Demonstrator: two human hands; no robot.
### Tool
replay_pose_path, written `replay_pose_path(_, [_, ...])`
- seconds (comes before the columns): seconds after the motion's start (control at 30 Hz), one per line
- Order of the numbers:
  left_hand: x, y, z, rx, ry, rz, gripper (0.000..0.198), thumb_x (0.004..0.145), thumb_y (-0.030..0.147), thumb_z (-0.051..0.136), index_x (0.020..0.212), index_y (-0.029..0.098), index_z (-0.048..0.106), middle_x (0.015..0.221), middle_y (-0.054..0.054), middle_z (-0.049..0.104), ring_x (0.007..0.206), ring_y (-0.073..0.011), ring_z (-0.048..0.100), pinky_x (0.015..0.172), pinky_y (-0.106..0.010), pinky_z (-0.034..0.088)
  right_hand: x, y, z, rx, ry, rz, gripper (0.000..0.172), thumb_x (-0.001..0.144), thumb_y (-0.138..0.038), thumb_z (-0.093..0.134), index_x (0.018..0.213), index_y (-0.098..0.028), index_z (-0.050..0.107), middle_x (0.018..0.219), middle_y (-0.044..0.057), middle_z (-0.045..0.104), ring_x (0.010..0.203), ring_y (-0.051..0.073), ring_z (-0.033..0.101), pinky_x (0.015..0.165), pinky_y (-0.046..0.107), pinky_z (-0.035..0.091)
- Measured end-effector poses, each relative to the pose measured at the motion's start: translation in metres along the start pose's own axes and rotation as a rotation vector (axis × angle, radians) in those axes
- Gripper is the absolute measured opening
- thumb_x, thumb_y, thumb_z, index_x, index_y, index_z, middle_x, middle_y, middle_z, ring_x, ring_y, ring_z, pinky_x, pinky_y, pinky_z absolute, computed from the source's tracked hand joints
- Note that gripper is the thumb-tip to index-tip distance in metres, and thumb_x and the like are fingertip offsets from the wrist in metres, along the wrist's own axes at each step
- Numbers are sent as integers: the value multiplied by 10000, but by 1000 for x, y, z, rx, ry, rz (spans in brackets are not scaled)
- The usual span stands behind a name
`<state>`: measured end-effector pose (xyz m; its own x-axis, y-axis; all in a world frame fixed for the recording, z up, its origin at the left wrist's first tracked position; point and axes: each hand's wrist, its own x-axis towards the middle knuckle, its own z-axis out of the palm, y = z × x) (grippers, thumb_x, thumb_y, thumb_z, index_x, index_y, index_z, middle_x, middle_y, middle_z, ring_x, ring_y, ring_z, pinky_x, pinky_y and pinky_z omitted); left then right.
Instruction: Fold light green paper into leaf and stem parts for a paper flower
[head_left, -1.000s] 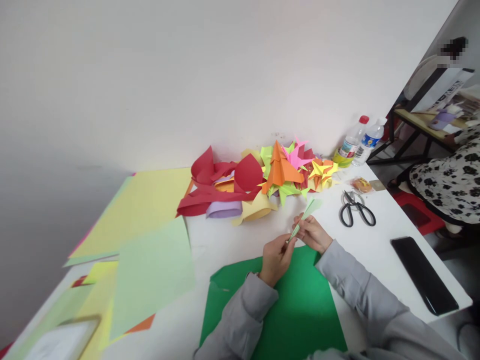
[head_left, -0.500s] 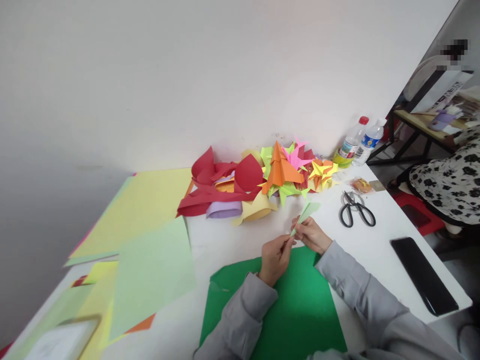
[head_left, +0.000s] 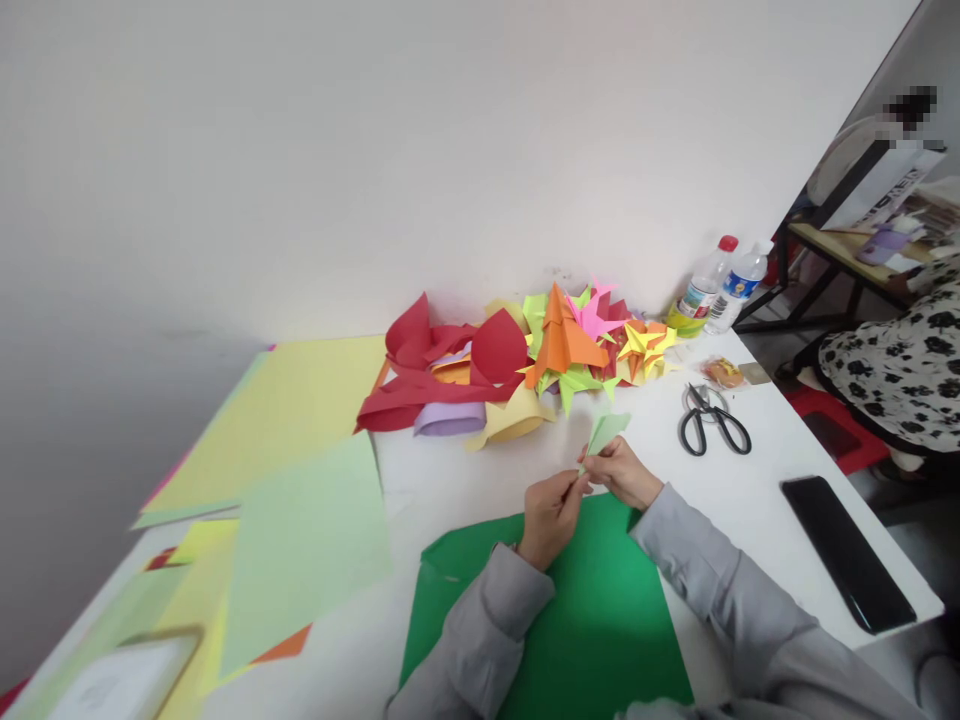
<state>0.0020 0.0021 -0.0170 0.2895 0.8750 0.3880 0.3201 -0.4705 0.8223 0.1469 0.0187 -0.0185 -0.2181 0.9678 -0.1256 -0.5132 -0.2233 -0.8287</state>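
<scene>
A folded light green paper piece [head_left: 606,432] is pinched between my two hands, above the far edge of a dark green sheet [head_left: 592,610]. My left hand [head_left: 551,515] grips its lower tip, fingers closed. Closed on its lower right side is my right hand [head_left: 622,472]. The upper end of the piece points up and fans out a little. Just beyond lies a pile of folded paper shapes, with an orange one [head_left: 559,345], a pink star [head_left: 595,315] and a yellow star [head_left: 646,348].
Black-handled scissors [head_left: 712,418], a black phone [head_left: 847,552], a wrapped snack [head_left: 723,372] and two bottles [head_left: 701,290] are on the right. Red paper strips [head_left: 405,390] lie behind. Light green [head_left: 311,550] and yellow sheets [head_left: 300,400] cover the left. A person in floral clothing [head_left: 900,360] sits far right.
The upper end of the light green piece has tilted and shows a broader face. My right hand has shifted slightly; my left hand is nearly where it was.
</scene>
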Motion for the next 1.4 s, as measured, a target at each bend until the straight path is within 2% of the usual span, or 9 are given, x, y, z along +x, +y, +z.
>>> replay_pose_path(0.1, [-1, -1, 1, -2, 16, 8, 299, 880, 286, 532, 643, 155, 659, 469, 21, 573, 420, -77, 500, 467, -179, 379, 0, 0, -1, 26, 33, -13, 240, 582, -274, 830, 576, -109, 656, 394, -60, 464, 384, 37, 298, 410, 216, 192])
replay_pose_path(0.3, [0, 1, 3, 14, 16, 83, 315, 872, 262, 543, 595, 143, 637, 453, 26, 546, 408, -64, 456, 460, -179, 354, 0, -1, 1, 164, 112, -42, 242, 560, -247, 849, 655, -142, 652, 524, -52, 546, 461, 53, 408, 456, 197, 318])
replay_pose_path(0.5, [-2, 1, 5, 87, -35, 130, 385, 886, 305, 509, 550, 147, 611, 451, 11, 532, 429, -73, 440, 466, -188, 342, 2, -4, -5, 311, 79, -15, 261, 652, -325, 803, 656, -159, 602, 464, -85, 419, 418, 52, 337, 439, 195, 333])
replay_pose_path(0.63, [-3, 0, 7, 95, -48, 143, 387, 888, 311, 497, 552, 150, 600, 451, 11, 521, 429, -74, 419, 466, -189, 335, 3, -4, -7, 387, 45, -10, 283, 663, -288, 797, 606, -166, 548, 458, -94, 348, 421, 52, 312, 425, 183, 318])
replay_pose_path(0.83, [-2, 3, 8, 95, -42, 225, 354, 874, 234, 520, 530, 154, 537, 441, 31, 460, 426, -70, 366, 463, -201, 295, 2, -6, -4, 481, 48, -36, 309, 661, -281, 788, 605, -177, 502, 552, -76, 394, 476, 61, 346, 451, 189, 346])
replay_pose_path(1.0, [-3, 3, 9, 96, -46, 282, 317, 864, 197, 531, 549, 157, 529, 449, 39, 448, 429, -69, 355, 469, -209, 291, 0, -9, -3, 580, 64, -38, 298, 680, -239, 761, 620, -194, 473, 561, -74, 363, 502, 83, 364, 463, 201, 355])
replay_pose_path(1.17, [-4, 0, 11, 100, -62, 261, 308, 858, 210, 535, 555, 154, 539, 459, 34, 457, 440, -72, 378, 477, -212, 299, 0, -9, -4, 577, 73, -36, 316, 698, -236, 739, 606, -194, 441, 580, -70, 357, 511, 83, 355, 460, 201, 343])
replay_pose_path(1.3, [-4, 3, 10, 65, -115, 159, 337, 848, 256, 541, 528, 155, 508, 449, 41, 418, 434, -68, 360, 461, -208, 289, 1, -7, -3, 574, 83, -33, 336, 682, -263, 761, 599, -185, 444, 588, -71, 368, 520, 77, 358, 464, 192, 348])
replay_pose_path(1.4, [-3, 6, 9, -19, -158, 51, 234, 839, 300, 543, 665, 152, 593, 493, 37, 469, 447, -73, 400, 468, -196, 331, 0, -7, -2, 560, 84, -26, 339, 670, -261, 773, 596, -180, 453, 587, -70, 375, 520, 74, 357, 463, 191, 348])
